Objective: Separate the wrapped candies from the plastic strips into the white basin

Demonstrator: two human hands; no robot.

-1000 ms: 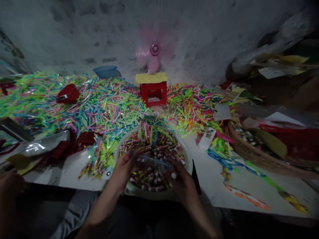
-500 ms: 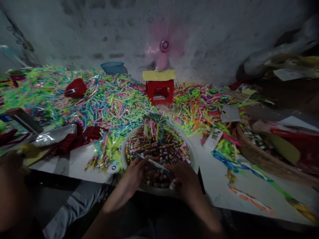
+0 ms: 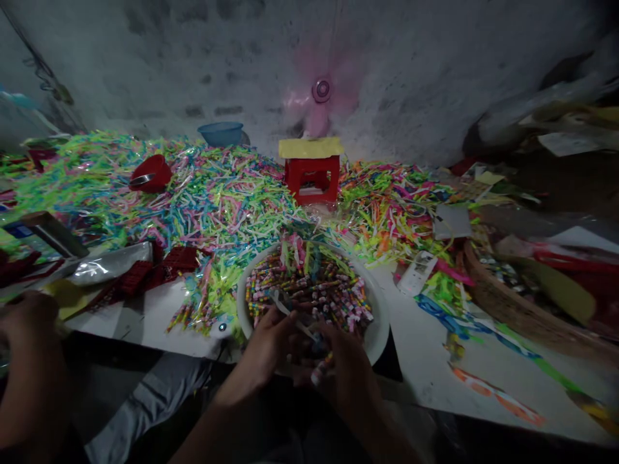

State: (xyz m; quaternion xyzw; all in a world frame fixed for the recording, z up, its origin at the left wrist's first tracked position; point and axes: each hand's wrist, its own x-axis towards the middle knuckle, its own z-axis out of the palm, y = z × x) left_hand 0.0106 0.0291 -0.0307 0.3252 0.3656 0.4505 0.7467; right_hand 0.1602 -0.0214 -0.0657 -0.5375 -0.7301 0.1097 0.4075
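head view, left hand (image 3: pixel 268 345): over the near rim of the white bowl (image 3: pixel 380 325), fingers curled and pinched on the near end of a thin clear sleeve (image 3: pixel 290 314). Looks like a proper grip, though dim light makes the fingertips hard to read.

head view, right hand (image 3: pixel 345 370): just right of the left one, nearly touching it, fingers folded narrow around a small wrapped candy stick (image 3: pixel 322 372) poking out toward the thumb side. Pale tip showing, rest buried in the fist.

sleeve axis: runs slantwise from the left fingertips, up and away to the left and down toward the right hand. Far end blurry, can't tell if the right fingers touch it.

stick vs sleeve: stick sits below and a bit right of the sleeve's lower end, close by, long axis roughly in line with the slant. Right hand clearly the nearer one to the stick, left the nearer one to the sleeve mouth.

loose stock: bowl heaped with more wrapped sticks (image 3: pixel 314 290), straight beyond both sets of fingers, within easy reach.

further out: huge spread of neon strips (image 3: pixel 213 193) past the bowl, red stool (image 3: pixel 310 175) and pink fan (image 3: pixel 321 90) dead ahead.

far left: another person's hand (image 3: pixel 26 322), well apart from both hands, busy with something not readable.
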